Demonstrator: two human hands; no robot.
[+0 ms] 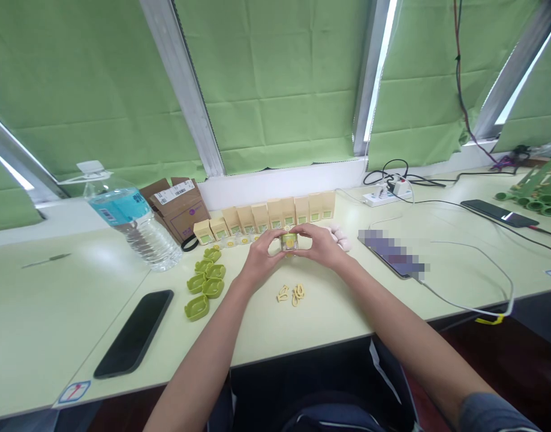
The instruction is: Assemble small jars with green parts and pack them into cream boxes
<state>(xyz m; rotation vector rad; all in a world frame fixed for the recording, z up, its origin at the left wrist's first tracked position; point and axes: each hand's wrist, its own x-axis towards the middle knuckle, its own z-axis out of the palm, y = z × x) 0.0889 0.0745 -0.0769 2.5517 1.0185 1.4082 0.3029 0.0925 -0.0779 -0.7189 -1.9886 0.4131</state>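
Between the fingertips of my left hand [262,257] and my right hand [322,245] is a small clear container [289,242] with a green top and a round yellow mark. Both hands pinch it from its sides, just above the table. Pale yellow loop-shaped pieces [298,294] lie on the table nearer to me. To the left of my left hand are several green animal-shaped open pieces [213,287]. Behind my hands, small tan boxes [259,219] with green labels stand in a row. Clear containers with yellow marks [244,239] sit before them, partly hidden. Pale pinkish rounded items [341,239] lie beyond my right hand.
A large water bottle [135,219] and an open cardboard box [180,210] stand at the back left. A black phone [135,333] lies at the front left. On the right are a cabled phone [387,255], a power strip [387,197], another phone [499,213] and green tubes [538,201].
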